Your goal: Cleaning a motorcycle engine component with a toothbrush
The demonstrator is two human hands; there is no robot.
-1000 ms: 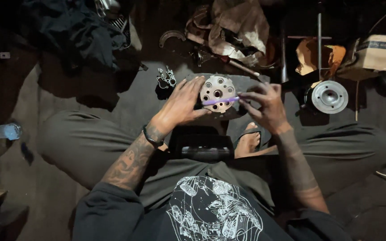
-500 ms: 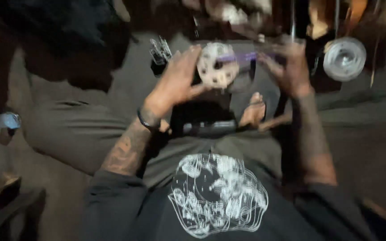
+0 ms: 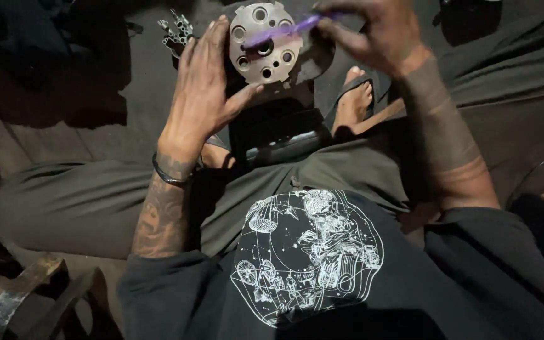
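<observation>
Scrubbing looks like the step: my left hand (image 3: 206, 94) cups the round holed metal disc (image 3: 266, 43) upright, my right hand (image 3: 373, 34) pinches a purple brush (image 3: 283, 30) across its face. Next calls for steady strokes. Below both hands, dark floor (image 3: 127, 94); room dim.

Round grey metal plate (image 3: 266, 44) with holes, face up; purple stick (image 3: 281, 30) lying across it.
</observation>
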